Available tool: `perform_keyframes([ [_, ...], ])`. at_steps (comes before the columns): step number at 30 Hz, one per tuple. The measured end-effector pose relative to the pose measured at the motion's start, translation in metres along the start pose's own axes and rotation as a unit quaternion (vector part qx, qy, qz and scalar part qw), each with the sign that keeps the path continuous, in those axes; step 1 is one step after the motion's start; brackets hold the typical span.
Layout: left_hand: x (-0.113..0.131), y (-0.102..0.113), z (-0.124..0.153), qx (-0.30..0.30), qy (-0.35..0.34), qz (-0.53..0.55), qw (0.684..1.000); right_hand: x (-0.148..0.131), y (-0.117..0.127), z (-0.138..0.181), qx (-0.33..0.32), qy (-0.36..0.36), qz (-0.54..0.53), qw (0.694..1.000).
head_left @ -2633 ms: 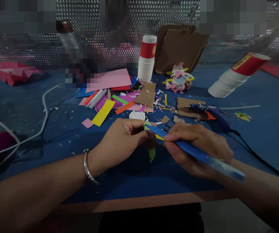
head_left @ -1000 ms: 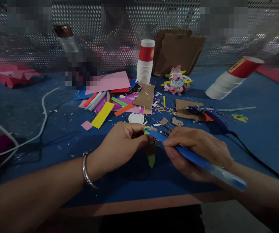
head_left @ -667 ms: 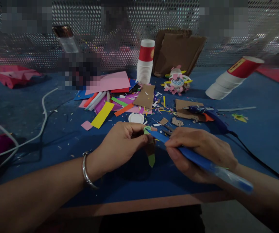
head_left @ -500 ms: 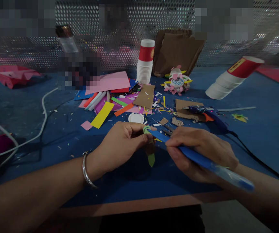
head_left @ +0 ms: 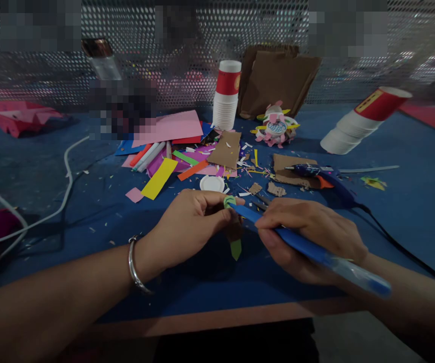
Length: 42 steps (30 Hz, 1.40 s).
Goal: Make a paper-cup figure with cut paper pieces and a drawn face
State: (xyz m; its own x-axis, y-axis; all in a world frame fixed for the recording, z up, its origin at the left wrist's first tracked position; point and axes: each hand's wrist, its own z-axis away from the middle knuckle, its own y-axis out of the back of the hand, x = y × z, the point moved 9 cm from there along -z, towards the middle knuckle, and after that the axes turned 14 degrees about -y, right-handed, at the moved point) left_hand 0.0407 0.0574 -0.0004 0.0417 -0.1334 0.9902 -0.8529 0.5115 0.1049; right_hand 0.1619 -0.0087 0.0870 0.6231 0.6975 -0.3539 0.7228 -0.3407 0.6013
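My left hand point(head_left: 187, 227), with a silver bracelet point(head_left: 136, 264) on its wrist, pinches a green paper strip point(head_left: 235, 249). The strip's pointed lower end hangs beneath the fingers, and its upper part shows dark marks. My right hand point(head_left: 312, 237) grips a blue marker pen point(head_left: 301, 244). The pen's tip touches or nearly touches the strip's upper part by my left fingertips. Just beyond both hands lie a small white round lid point(head_left: 212, 184) and dark scissors-like blades point(head_left: 261, 201), partly hidden by my right hand.
Behind are coloured papers point(head_left: 168, 128), a yellow strip point(head_left: 159, 179), cardboard point(head_left: 225, 150) and scraps. A paper-cup stack point(head_left: 225, 96) stands upright; another stack point(head_left: 365, 121) leans at right. A glue gun point(head_left: 319, 176) trails a black cord. A pink-petalled craft point(head_left: 276, 126) sits by cardboard sheets point(head_left: 278, 83).
My right hand and the marker have shifted slightly left. My left hand keeps its pinch on the green strip, almost still.
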Motion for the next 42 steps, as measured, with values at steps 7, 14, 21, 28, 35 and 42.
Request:
perform_keyframes([
  [7, -0.0004, 0.0008, 0.0011, -0.001, 0.001, 0.0, 1.0, -0.0009, 0.0002, -0.0007, 0.005, 0.009, -0.006, 1.0],
  [14, -0.0029, -0.0017, 0.0008, 0.008, 0.019, 0.049, 0.999, -0.0021, -0.0026, -0.0005, -0.008, 0.016, 0.013, 1.0],
  [21, -0.006, -0.0034, 0.0025, 0.028, 0.046, 0.093, 0.994, 0.001, -0.0008, 0.0015, 0.011, 0.005, 0.002, 1.0],
  [28, -0.0048, -0.003, 0.0003, 0.032, 0.043, 0.113, 0.992, 0.0018, 0.0018, 0.0027, 0.017, -0.001, 0.002, 1.0],
  [35, -0.005, -0.0015, 0.0023, 0.028, 0.035, 0.095, 0.994, 0.0026, -0.001, 0.002, 0.014, 0.0, 0.019, 1.0],
  [42, -0.0055, -0.0007, 0.0016, 0.037, 0.039, 0.095, 0.994, 0.0022, -0.003, 0.0019, -0.003, -0.002, 0.043, 0.999],
])
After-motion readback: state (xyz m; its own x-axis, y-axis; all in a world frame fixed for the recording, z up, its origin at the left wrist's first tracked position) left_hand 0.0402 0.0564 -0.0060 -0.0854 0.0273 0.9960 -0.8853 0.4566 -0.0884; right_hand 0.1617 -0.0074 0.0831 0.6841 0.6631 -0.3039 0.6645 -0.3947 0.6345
